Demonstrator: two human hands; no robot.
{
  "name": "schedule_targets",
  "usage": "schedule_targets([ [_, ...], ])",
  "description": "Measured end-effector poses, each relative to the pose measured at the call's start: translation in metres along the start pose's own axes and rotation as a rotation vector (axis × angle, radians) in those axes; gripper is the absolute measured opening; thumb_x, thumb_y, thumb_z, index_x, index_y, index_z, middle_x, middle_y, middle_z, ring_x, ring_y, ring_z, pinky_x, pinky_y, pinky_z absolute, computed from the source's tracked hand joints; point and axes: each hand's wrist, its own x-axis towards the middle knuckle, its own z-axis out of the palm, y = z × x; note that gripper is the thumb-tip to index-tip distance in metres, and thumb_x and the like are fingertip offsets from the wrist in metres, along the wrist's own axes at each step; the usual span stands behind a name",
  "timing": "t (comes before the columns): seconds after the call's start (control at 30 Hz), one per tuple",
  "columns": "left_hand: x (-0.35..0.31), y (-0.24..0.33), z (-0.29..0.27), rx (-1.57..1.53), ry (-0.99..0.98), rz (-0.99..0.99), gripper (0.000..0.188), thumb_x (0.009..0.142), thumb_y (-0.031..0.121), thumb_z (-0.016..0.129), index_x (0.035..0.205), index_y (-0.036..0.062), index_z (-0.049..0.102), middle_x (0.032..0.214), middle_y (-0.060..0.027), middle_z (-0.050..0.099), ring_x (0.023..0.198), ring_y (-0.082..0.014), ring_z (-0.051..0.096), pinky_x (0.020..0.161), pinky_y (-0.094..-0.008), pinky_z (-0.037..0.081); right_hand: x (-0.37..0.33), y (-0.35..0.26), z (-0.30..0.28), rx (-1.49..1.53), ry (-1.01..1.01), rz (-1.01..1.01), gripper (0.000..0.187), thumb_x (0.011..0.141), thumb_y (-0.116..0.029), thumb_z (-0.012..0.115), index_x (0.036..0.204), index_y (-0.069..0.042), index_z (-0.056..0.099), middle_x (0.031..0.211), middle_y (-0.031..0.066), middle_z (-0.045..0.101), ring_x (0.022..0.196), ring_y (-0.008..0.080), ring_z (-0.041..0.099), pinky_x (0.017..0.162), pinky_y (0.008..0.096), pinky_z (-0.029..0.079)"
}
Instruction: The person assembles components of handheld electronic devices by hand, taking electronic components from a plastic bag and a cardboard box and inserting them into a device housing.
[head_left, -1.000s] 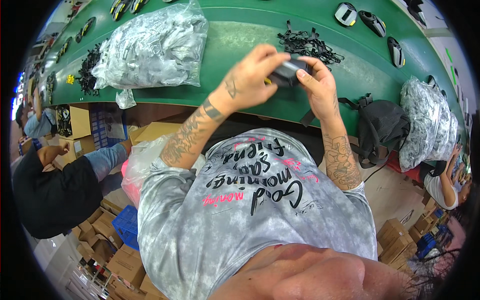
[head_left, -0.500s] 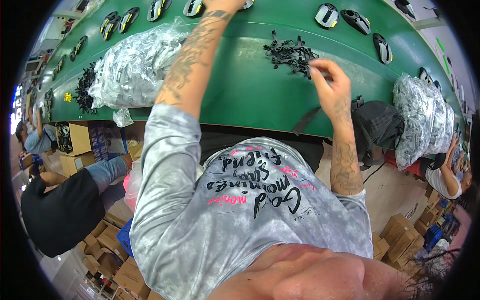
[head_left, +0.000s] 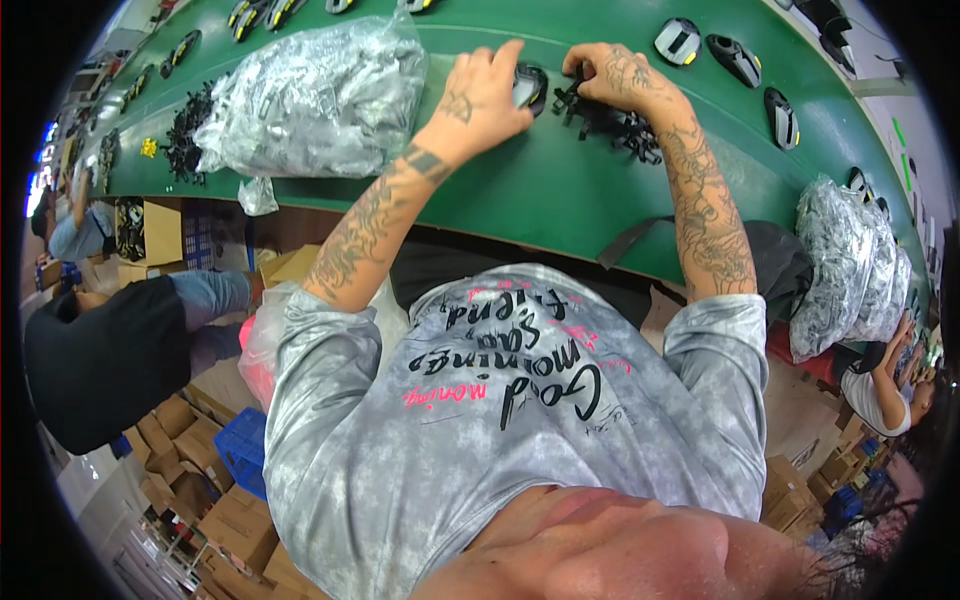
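A green table (head_left: 520,205) carries a bulging plastic bag (head_left: 320,100). The left hand (head_left: 482,103) is half open, the right hand (head_left: 622,78) curled, their grips unclear; the right meets black straps (head_left: 630,132), the left a grey-and-black shell (head_left: 530,88) just beside them.

One left hand (head_left: 484,102), one right hand (head_left: 626,80), one desk (head_left: 520,190)

One black-and-grey shell (head_left: 537,90) at the left hand, three more grouped beyond the right hand; further shells along the desk, too cropped or small to count; two heaps of black strap parts (head_left: 636,142); one yellow cluster (head_left: 148,148); two large, bulging clear plastic bags (head_left: 320,105); one small plastic bag (head_left: 258,196); one black bag (head_left: 788,262); at least two blue crates (head_left: 243,455); at least three co-workers (head_left: 110,365); cardboard boxes (head_left: 238,525) overlapping beyond a sure count.
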Motion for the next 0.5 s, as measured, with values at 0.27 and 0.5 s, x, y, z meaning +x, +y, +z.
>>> schedule_targets([
  [0.27,-0.074,-0.001,0.012,0.099,0.129,-0.215,0.083,0.07,0.043,0.086,0.133,0.001,0.053,0.118,-0.0199,0.054,0.11,-0.0406,0.052,0.093,-0.0497,0.046,-0.003,0.003,0.018,-0.073,0.087,-0.119,0.03,0.087,-0.016,0.067,0.116,-0.012,0.066,0.1,0.0077,0.07,0.102,0.028,0.067,0.098,0.0432,0.048],
  [0.5,-0.083,0.001,-0.009,-1.076,-0.022,-0.392,0.07,0.077,0.008,0.085,0.137,0.0012,0.05,0.125,-0.0145,0.061,0.11,-0.025,0.066,0.095,-0.0375,0.057,-0.022,-0.008,0.021,0.349,0.454,-0.125,0.019,0.099,-0.017,0.061,0.116,-0.011,0.065,0.101,0.0062,0.069,0.1,0.0222,0.066,0.092,0.037,0.048],
])
